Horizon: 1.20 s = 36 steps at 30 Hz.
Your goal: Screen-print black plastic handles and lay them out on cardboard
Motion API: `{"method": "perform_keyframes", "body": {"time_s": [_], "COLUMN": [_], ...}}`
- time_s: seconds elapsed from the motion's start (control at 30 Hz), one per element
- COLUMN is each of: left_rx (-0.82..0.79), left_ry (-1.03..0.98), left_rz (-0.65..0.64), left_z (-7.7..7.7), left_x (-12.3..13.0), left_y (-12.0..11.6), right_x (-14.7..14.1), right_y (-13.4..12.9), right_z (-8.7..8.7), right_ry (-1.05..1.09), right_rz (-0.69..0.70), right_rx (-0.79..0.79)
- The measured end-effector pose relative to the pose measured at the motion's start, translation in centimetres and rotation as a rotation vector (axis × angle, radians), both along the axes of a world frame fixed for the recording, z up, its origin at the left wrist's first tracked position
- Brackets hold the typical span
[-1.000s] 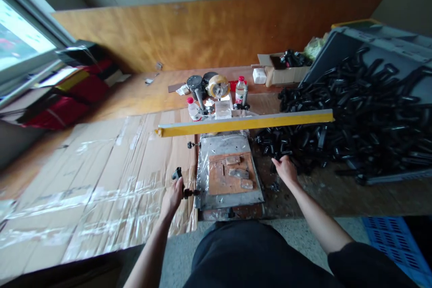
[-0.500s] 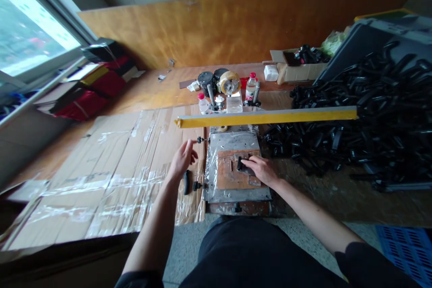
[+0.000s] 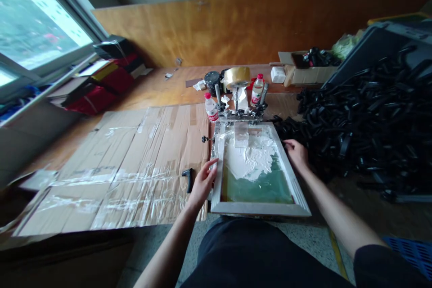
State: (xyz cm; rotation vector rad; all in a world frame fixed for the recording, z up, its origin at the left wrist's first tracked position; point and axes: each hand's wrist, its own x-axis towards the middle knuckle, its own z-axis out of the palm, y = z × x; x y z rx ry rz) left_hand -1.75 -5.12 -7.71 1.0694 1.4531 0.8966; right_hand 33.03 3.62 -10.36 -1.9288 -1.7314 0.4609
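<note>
A metal-framed screen (image 3: 263, 208) lies flat in front of me, with white paste (image 3: 258, 155) spread over the upper part of its green mesh. My left hand (image 3: 204, 181) is at the frame's left side, fingers apart, nothing seen in it. To the right of the frame, my right hand (image 3: 297, 153) is beside the heap of black parts (image 3: 351, 121); its fingertips are bent together, and what they hold, if anything, is too small to name. A black curved part (image 3: 189, 180) rests on the cardboard left of my left hand.
Behind the screen stand a metal clamp mechanism (image 3: 241, 114), a roll of tape (image 3: 237, 76), two red-capped bottles (image 3: 258, 90) and a black jar (image 3: 212, 82). An open carton (image 3: 308, 74) is at the back right. Flattened cardboard (image 3: 135, 166) covers the left.
The frame has swung down from its raised, edge-on position and now covers the plate. My right hand has moved off the plate to the right; my left hand is now lower, beside the frame.
</note>
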Motion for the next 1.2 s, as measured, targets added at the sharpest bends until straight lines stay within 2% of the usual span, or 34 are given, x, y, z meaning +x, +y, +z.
{"method": "perform_keyframes", "body": {"time_s": [0.07, 0.17, 0.23, 0.3, 0.37, 0.47, 0.53, 0.6, 0.63, 0.7, 0.77, 0.83, 0.93, 1.0, 1.07, 1.13, 1.2], "left_rx": [-0.008, -0.005, -0.013, -0.015, -0.013, -0.012, -0.014, -0.016, -0.018, -0.022, -0.024, -0.029, -0.043, -0.055, -0.068, -0.066, -0.044], "left_ry": [0.073, 0.199, 0.246, 0.270, 0.287, 0.301, 0.306, 0.301, 0.295, 0.281, 0.263, 0.242, 0.200, 0.163, 0.108, 0.041, -0.047], "left_rz": [-0.010, -0.011, -0.017, -0.028, -0.043, -0.064, -0.071, -0.063, -0.054, -0.032, -0.020, -0.012, 0.011, 0.012, -0.012, -0.027, 0.004], "left_z": [-3.0, -5.8, -6.6, -7.0, -7.3, -7.8, -8.0, -7.9, -7.9, -7.6, -7.2, -6.8, -6.3, -5.7, -4.5, -2.6, -0.3], "left_x": [0.3, 0.7, 0.8, 0.6, 0.4, 0.1, 0.1, 0.2, 0.2, 0.3, 0.4, 0.5, 0.6, 0.6, 0.4, 0.2, 0.1], "left_y": [-0.3, 0.0, 0.3, 0.4, 0.4, 0.3, 0.3, 0.3, 0.3, 0.3, 0.2, 0.2, 0.1, 0.1, 0.1, 0.1, 0.2], "right_x": [-1.1, -6.2, -9.9, -12.2, -12.7, -11.1, -9.7, -9.0, -8.9, -9.2, -9.6, -9.6, -9.4, -9.8, -10.7, -11.4, -10.4], "right_y": [1.6, 3.6, 4.2, 3.8, 2.3, -0.9, -2.3, -2.7, -2.5, -2.1, -2.1, -2.9, -3.9, -3.4, -1.6, 1.2, 4.3], "right_z": [1.4, 3.4, 4.1, 4.1, 3.5, 2.8, 3.0, 3.6, 3.9, 4.0, 3.4, 2.6, 2.1, 2.9, 4.4, 6.2, 8.0], "right_ry": [0.010, -0.070, -0.184, -0.272, -0.320, -0.360, -0.367, -0.345, -0.325, -0.287, -0.275, -0.270, -0.234, -0.195, -0.157, -0.137, -0.121], "right_rz": [0.023, 0.291, 0.446, 0.541, 0.631, 0.873, 1.049, 1.131, 1.117, 1.004, 0.913, 0.935, 1.005, 0.941, 0.800, 0.641, 0.528], "right_rx": [0.138, 0.323, 0.250, 0.109, 0.045, 0.098, 0.119, 0.091, 0.075, 0.082, 0.153, 0.224, 0.209, 0.159, 0.148, 0.165, 0.166]}}
